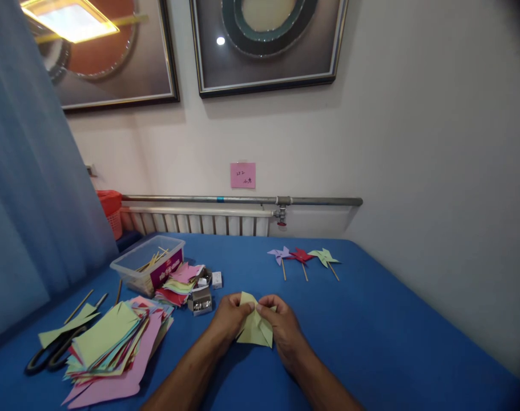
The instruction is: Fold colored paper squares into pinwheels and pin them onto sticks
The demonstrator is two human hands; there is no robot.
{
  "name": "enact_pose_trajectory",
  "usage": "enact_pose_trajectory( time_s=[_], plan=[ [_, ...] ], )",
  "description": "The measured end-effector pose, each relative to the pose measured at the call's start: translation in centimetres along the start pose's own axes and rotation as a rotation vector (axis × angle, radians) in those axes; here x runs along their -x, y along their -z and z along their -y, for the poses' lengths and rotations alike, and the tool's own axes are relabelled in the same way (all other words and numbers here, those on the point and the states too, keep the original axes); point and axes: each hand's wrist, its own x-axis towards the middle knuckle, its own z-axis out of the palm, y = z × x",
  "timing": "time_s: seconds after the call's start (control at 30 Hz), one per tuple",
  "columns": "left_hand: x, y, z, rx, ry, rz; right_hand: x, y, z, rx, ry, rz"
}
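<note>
Both my hands meet over the blue table, pinching one folded piece of light green paper. My left hand grips its left side with curled fingers. My right hand pinches the flaps near the paper's middle. The paper's corners are folded inward like a pinwheel's blades. Three finished pinwheels on thin sticks lie farther back: a purple one, a red one and a green one.
To the left are a fanned stack of coloured paper squares, black scissors, a clear plastic box of sticks, a smaller paper pile and small metal boxes. A blue curtain hangs on the left; a radiator pipe runs behind.
</note>
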Motion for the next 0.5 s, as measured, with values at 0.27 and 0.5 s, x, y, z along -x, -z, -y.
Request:
enact_pose_trajectory(
  time_s=[0.27, 0.5],
  plan=[
    [0.09, 0.17, 0.08, 0.065, 0.037, 0.03, -0.17, 0.16, -0.08, 0.053, 0.038, -0.018],
    [0.45, 0.14, -0.44, 0.042, 0.024, 0.048, -0.39, 0.3, -0.16, 0.063, 0.059, -0.007]
  ],
)
